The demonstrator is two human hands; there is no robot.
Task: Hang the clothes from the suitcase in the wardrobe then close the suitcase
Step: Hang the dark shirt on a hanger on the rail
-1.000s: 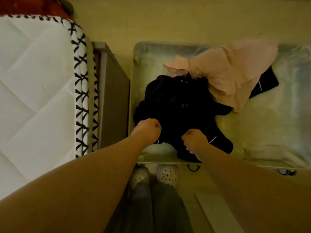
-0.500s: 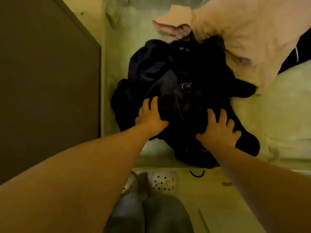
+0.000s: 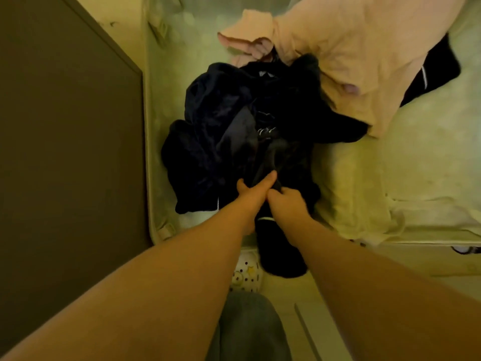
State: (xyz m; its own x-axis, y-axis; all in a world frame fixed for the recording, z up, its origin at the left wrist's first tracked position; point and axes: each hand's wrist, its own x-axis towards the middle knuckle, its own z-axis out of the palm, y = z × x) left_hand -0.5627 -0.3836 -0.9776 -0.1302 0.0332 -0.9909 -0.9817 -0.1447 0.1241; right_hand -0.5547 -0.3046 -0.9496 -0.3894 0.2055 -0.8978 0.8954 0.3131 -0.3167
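Open suitcase [image 3: 421, 157] on floor [image 3: 122, 14] beside dark panel [image 3: 65, 152]. Left hand [image 3: 253, 190] and right hand [image 3: 286, 201] clutch dark garment [image 3: 221, 126]; pink garment [image 3: 351, 48] cropped at top.

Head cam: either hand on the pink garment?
No, the left hand and the right hand both grip the dark garment at the near side of the suitcase; the pink garment lies farther back, untouched.

The left forearm [image 3: 182, 282] and right forearm [image 3: 351, 269] were bare. Below them showed grey trousers [image 3: 247, 329] and white clogs [image 3: 242, 278] pierced with round holes, one bearing a small yellow star charm [image 3: 250, 269].
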